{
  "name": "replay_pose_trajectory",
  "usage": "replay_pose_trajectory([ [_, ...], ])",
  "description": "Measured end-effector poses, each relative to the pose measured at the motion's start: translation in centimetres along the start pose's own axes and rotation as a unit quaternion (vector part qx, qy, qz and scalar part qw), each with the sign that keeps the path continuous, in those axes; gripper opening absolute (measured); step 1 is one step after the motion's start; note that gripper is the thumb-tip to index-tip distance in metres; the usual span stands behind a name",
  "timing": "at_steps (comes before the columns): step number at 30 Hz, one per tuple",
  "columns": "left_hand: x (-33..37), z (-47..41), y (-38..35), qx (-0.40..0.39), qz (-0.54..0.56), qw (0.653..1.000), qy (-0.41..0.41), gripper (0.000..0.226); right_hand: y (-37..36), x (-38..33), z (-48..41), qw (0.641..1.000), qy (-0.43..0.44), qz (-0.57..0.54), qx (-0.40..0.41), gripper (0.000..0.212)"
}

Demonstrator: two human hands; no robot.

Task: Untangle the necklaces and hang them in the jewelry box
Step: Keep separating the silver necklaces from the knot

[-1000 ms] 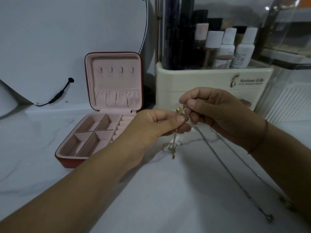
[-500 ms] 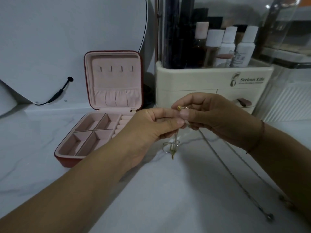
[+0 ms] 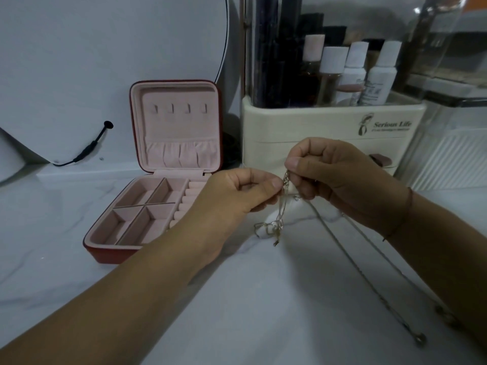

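- tangled thin gold chain necklaces (image 3: 275, 227): upper stretch hidden inside the pinch of the left hand (image 3: 237, 196) and right hand (image 3: 337, 180); strands in the hanging knot too fine to tell apart.
- long chain strand (image 3: 369, 281): one run passes under the right forearm (image 3: 434, 246); end pendant (image 3: 420, 339) blurred.
- right fingers (image 3: 292, 162): tips curled out of sight.
- open red square jewelry box with pink lining (image 3: 179, 122): near right corner and part of the ring rolls covered by the left hand.
- cream plastic organiser (image 3: 290, 119): drawer front partly behind the right hand; small print under the logo unreadable.
- white-capped bottles (image 3: 379, 75): labels illegible.
- clear cover (image 3: 434, 48), white round panel (image 3: 105, 48): cut by the top edge.
- left forearm (image 3: 118, 299): cut by the lower edge.
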State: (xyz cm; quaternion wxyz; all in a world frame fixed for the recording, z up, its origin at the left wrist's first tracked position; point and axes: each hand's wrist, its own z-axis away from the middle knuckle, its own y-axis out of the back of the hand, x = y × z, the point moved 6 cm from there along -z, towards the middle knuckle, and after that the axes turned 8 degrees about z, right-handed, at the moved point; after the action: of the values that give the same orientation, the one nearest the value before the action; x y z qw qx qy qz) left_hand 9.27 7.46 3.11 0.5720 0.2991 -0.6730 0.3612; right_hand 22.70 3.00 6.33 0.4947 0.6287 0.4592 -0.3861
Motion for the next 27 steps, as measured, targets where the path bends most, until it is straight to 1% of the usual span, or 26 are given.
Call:
replay_pose_trajectory([
  [6, 0.4, 0.1, -0.3, 0.002, -0.027, 0.999, -0.047, 0.011, -0.4, -0.1, 0.1, 1.000, -0.002, -0.021, -0.020, 0.015],
  [9, 0.5, 0.0, -0.2, 0.002, -0.024, 0.998, -0.059, 0.009, -0.4, 0.0, 0.1, 0.999, -0.006, -0.020, -0.024, 0.004],
  [11, 0.6, 0.0, -0.1, 0.002, -0.030, 0.998, -0.061, 0.009, -0.3, 0.0, 0.2, 0.999, -0.013, -0.018, -0.027, 0.006],
  [15, 0.5, -0.1, -0.2, -0.002, -0.019, 0.999, -0.048, 0.017, -0.3, 0.4, 0.2, 0.999, -0.038, 0.010, -0.038, 0.010],
  [18, 0.4, -0.3, 0.1, 0.013, -0.006, 0.999, -0.041, 0.013, -0.4, 0.9, 0.0, 0.997, -0.049, 0.028, -0.045, 0.013],
  [21, 0.3, -0.4, 0.2, 0.018, 0.016, 0.999, -0.037, 0.006, -0.2, 1.1, 0.0, 0.997, -0.054, 0.043, -0.028, 0.015],
  [25, 0.2, -0.5, 0.4, 0.006, 0.004, 0.999, -0.031, 0.014, 0.5, 0.8, -0.2, 0.999, -0.033, 0.030, 0.016, 0.014],
  [27, 0.1, -0.4, 0.2, -0.004, -0.004, 1.000, -0.022, 0.017, 0.7, 0.5, -0.2, 0.998, -0.009, 0.055, 0.033, 0.016],
])
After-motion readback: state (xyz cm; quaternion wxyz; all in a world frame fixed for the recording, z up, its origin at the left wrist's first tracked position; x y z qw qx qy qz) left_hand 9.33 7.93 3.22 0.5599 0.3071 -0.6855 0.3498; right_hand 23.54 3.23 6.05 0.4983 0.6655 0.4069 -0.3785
